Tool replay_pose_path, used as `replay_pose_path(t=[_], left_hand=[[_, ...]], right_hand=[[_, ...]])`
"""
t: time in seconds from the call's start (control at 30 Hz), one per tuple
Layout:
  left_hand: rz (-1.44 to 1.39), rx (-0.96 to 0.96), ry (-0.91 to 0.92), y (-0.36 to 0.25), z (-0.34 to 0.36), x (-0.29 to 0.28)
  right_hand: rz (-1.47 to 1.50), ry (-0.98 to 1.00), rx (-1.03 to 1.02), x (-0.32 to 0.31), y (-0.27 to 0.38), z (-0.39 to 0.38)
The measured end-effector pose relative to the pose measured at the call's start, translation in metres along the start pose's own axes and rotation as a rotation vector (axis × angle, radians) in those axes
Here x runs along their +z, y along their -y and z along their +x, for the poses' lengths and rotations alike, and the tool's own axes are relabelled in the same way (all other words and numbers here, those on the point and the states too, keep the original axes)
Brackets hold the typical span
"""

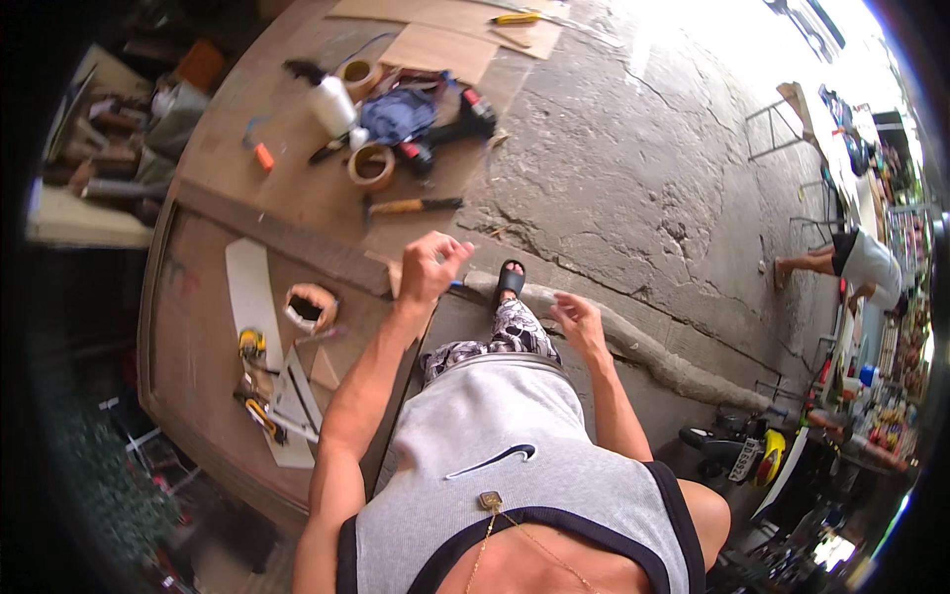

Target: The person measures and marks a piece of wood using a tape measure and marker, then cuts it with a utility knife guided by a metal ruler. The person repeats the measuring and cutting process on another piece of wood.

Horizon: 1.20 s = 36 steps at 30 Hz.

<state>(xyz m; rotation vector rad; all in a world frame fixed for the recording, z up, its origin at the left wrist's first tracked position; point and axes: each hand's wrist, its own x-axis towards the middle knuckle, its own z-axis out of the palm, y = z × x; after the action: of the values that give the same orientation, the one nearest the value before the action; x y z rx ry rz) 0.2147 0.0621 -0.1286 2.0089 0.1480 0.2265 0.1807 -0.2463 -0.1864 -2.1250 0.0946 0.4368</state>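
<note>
My left hand is raised beside the right edge of a brown wooden tabletop. Its fingers are curled, thumb against fingertips; whatever is between them, if anything, is too small to name. My right hand hovers over the floor to the right, fingers loosely bent and apart, holding nothing visible. Closest to the left hand lies a hammer with a wooden handle. Beyond it are a tape roll, a black and red cordless drill, a blue cloth and a white spray bottle.
Left on the tabletop lie a tape measure, a metal square and a thick ring-shaped roll. A yellow utility knife rests at the far end. A long pale roll crosses the cracked floor; another person bends at the right.
</note>
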Motion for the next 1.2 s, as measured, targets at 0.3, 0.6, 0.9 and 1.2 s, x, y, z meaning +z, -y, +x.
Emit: replay_pose_path(t=[0.3, 0.6, 0.9, 1.2], left_hand=[[0.132, 0.013, -0.162, 0.044, 0.244, 0.069], [0.649, -0.449, -0.15, 0.112, 0.431, 0.022], [0.93, -0.867, -0.023, 0.124, 0.512, 0.009], [0.76, -1.105, -0.01, 0.105, 0.524, 0.014]], right_hand=[[-0.024, -0.328, -0.037, -0.184, -0.017, 0.148], [0.096, -0.244, 0.007, -0.22, 0.038, 0.286], [-0.068, 0.184, -0.303, -0.177, 0.144, 0.542], [-0.583, 0.226, -0.907, -0.084, 0.229, 0.737]])
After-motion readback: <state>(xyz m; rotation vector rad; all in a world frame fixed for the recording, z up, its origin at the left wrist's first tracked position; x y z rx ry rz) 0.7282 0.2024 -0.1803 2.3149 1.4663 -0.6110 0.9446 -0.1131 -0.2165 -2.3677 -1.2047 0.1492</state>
